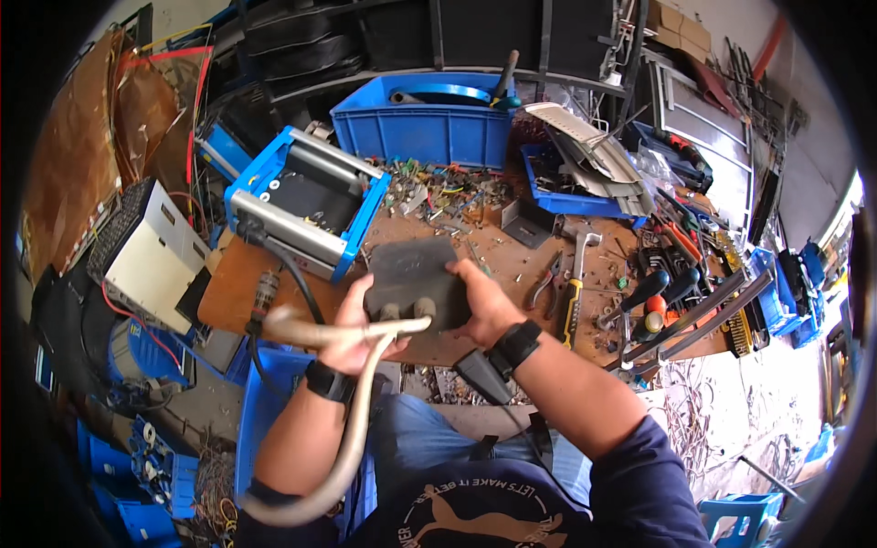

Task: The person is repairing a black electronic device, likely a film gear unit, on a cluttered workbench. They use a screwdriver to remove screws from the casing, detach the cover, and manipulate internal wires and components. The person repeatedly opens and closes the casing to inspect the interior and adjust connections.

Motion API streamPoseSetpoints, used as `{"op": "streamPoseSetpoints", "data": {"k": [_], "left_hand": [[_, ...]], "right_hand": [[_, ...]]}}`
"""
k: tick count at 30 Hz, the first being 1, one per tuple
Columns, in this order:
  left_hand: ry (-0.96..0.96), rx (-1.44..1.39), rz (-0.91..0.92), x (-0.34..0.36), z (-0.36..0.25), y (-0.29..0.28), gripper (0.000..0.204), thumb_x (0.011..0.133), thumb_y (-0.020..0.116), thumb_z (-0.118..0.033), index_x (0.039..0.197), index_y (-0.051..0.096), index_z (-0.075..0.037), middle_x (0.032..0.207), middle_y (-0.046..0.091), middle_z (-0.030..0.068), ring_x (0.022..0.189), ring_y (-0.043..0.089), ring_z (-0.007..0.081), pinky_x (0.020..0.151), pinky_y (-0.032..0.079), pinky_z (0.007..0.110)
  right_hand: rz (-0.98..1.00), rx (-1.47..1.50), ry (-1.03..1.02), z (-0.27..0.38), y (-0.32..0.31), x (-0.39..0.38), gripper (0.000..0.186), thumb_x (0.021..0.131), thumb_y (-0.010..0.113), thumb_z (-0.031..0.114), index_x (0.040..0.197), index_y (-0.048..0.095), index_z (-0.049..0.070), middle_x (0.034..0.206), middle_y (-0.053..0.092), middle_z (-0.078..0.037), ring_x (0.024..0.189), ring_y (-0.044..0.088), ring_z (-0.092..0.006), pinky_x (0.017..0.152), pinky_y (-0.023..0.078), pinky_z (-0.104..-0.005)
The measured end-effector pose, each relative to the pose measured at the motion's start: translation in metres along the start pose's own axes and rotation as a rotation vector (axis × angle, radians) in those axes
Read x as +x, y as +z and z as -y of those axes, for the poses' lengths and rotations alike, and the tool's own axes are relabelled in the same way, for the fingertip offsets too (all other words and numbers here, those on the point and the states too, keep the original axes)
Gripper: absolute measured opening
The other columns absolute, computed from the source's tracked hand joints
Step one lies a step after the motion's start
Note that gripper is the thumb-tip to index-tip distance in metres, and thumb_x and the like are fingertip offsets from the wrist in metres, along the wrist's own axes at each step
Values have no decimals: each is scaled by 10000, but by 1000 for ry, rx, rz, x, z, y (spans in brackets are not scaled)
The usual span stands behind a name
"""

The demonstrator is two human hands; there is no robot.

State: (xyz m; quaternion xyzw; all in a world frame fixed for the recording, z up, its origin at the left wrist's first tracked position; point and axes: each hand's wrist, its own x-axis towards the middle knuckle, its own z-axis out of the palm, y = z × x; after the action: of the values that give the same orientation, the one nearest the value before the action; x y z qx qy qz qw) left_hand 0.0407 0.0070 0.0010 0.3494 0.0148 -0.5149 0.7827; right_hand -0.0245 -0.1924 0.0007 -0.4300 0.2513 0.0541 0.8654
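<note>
Between my two hands is a flat dark grey box, held over the front edge of the workbench. My left hand grips its left side, with the fingers partly hidden beneath. Along the right side, my right hand holds on, its thumb at the upper edge. Two stubby fittings sit on the box's near end, where thick beige cables come away. One cable crosses over my left hand; another curves down past my left forearm. Black straps circle both wrists.
A blue metal-framed case stands left on the wooden workbench. Behind are a large blue bin and scattered small scrap. Pliers, a hammer and screwdrivers lie right. A pale boxy unit stands far left.
</note>
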Motion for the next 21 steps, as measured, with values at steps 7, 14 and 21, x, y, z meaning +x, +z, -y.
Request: {"op": "streamPoseSetpoints", "data": {"k": [7, 14, 21], "left_hand": [[443, 214, -197, -12, -3, 25, 399, 910, 600, -488, 1168, 588, -184, 979, 624, 39, 808, 636, 194, 644, 566, 408], [407, 94, -27, -7, 4, 30, 452, 970, 539, -404, 1270, 521, -68, 1102, 621, 99, 824, 631, 209, 666, 565, 358], [20, -77, 118, 10, 1, -27, 595, 941, 510, -535, 1374, 446, -131, 1137, 628, 107, 977, 660, 313, 820, 571, 469]], "right_hand": [[117, 1, -173, 26, 20, -21, 465, 891, 572, 373, 1219, 564, 43, 1208, 600, -128, 1079, 594, -299, 893, 473, -540], [185, -7, -385, -4, -9, 8, 434, 930, 509, 365, 1255, 545, 80, 1207, 614, -94, 1113, 584, -240, 967, 444, -477], [-51, -90, 71, 3, 4, 5, 506, 874, 561, 471, 1271, 529, 159, 1271, 574, -86, 1179, 528, -345, 1002, 305, -667]]}}
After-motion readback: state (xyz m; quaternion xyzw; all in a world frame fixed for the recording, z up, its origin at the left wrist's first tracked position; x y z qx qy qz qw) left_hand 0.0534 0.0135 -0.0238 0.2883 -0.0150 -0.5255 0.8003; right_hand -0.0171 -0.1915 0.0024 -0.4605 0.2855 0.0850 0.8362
